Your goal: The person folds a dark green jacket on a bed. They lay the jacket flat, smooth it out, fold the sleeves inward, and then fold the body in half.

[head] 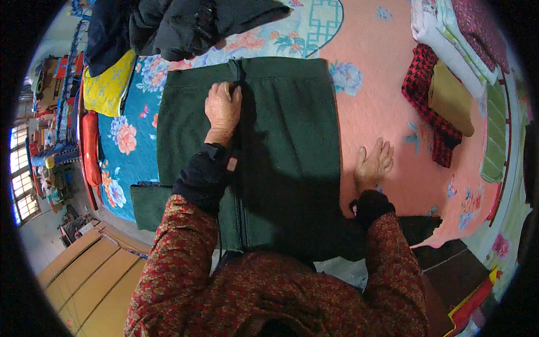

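A dark green zip-front jacket (290,122) lies spread on the bed before me, its hem band at the far side. One sleeve (147,206) sticks out at the lower left, and a dark piece of cloth shows under my right wrist. My left hand (223,107) is curled at the front zip edge just below the hem, pinching the cloth there; its fingertips are partly hidden. To the right of the jacket, my right hand (374,162) hovers or rests over the pink bedding with fingers extended, holding nothing.
Flowered bedding (379,113) covers the bed. Dark clothes (181,29) are heaped at the far left, beside a folded yellow cloth (107,88) and a red roll (91,147). Folded fabrics, a red-and-black checked cloth (421,84) and a tan cloth (450,99) lie right.
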